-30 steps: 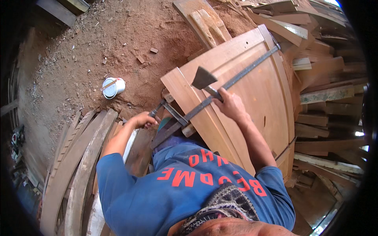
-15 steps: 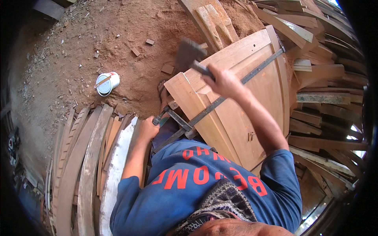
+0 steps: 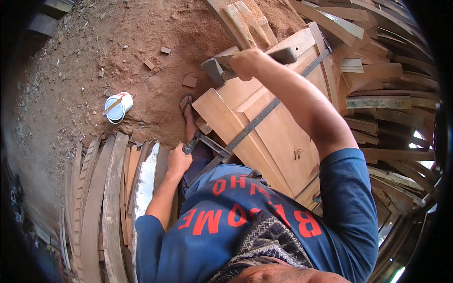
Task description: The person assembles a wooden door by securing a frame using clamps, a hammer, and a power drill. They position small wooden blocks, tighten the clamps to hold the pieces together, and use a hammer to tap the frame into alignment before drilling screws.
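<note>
My right hand [image 3: 246,64] is closed on a hammer [image 3: 213,72] at the upper left edge of a panelled wooden door [image 3: 283,127]. The dark hammer head is left of my fist, and a dark blunt end shows past my wrist. Whether the head touches the door, I cannot tell. Across the door runs a long dark metal bar clamp [image 3: 258,120]. At its near left end, my left hand [image 3: 179,159] is wrapped round the clamp's screw handle. The door leans across in front of my body, and my forearm hides part of it.
A white bucket [image 3: 118,107] with a stick across it stands on the sawdust-strewn ground. Curved boards [image 3: 111,203] are stacked at left, and more timber [image 3: 377,101] is piled at right. Beyond the door lies a thick plank [image 3: 247,23]. My sandalled foot [image 3: 187,106] is beside the door.
My right hand has moved up and slightly left with the hammer, which has turned. The left hand stays on the clamp handle. The whole view has shifted slightly.
</note>
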The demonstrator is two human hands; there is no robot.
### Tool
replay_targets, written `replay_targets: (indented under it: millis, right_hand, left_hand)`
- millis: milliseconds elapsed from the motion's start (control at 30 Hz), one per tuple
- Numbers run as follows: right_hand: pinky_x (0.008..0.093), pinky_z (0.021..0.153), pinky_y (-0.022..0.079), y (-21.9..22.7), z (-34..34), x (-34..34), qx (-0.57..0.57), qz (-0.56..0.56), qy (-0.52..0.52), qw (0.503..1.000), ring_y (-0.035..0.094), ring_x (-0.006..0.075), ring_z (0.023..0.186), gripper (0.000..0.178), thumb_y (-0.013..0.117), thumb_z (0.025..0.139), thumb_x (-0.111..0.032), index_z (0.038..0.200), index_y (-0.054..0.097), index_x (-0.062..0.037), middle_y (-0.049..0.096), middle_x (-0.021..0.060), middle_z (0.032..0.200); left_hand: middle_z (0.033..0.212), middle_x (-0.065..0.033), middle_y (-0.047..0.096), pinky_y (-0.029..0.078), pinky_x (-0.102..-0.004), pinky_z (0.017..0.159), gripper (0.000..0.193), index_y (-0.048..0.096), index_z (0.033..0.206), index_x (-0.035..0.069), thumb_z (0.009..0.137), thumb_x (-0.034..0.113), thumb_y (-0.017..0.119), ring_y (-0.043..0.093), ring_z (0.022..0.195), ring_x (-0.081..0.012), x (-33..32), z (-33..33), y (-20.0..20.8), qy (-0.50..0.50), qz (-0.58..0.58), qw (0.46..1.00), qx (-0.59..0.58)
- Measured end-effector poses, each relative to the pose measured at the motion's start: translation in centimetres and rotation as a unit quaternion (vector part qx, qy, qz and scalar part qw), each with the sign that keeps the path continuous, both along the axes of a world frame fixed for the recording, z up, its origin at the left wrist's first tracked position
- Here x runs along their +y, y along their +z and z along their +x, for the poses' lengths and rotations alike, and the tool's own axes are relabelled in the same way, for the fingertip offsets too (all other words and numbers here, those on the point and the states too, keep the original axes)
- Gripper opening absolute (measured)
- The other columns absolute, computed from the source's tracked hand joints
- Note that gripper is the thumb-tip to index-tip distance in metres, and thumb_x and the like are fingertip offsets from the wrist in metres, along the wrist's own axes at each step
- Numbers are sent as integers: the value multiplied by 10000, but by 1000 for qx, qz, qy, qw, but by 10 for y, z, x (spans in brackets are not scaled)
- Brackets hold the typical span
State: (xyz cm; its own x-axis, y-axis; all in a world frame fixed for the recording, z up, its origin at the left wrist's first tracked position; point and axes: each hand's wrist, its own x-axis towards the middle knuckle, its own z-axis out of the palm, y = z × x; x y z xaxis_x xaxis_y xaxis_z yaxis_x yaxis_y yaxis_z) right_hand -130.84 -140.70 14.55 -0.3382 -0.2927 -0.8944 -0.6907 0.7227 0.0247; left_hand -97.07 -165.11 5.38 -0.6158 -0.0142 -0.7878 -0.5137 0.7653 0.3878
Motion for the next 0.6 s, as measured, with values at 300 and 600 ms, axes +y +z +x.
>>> replay_targets:
  millis: [300, 600]
  right_hand:
    - [439, 795, 600, -12, -3, -14, 70, -63, -105, 990, 740, 303, 987, 242, 696, 820, -114, 1048, 774, -91, 763, 124, 1072]
    - [501, 746, 555, 6, 60, 52, 114, -119, -251, 954, 707, 390, 871, 242, 695, 848, -180, 1052, 686, -50, 711, 186, 827]
  left_hand:
    - [903, -285, 715, 541, -563, 801, 207, 690, 1011, 44, 843, 163, 673, 690, 918, -482, 2, 6, 0, 4, -9, 999, 38]
    - [868, -270, 718, 537, -573, 779, 200, 680, 998, 54, 824, 153, 695, 692, 881, -479, 2, 12, -8, 7, -6, 998, 63]
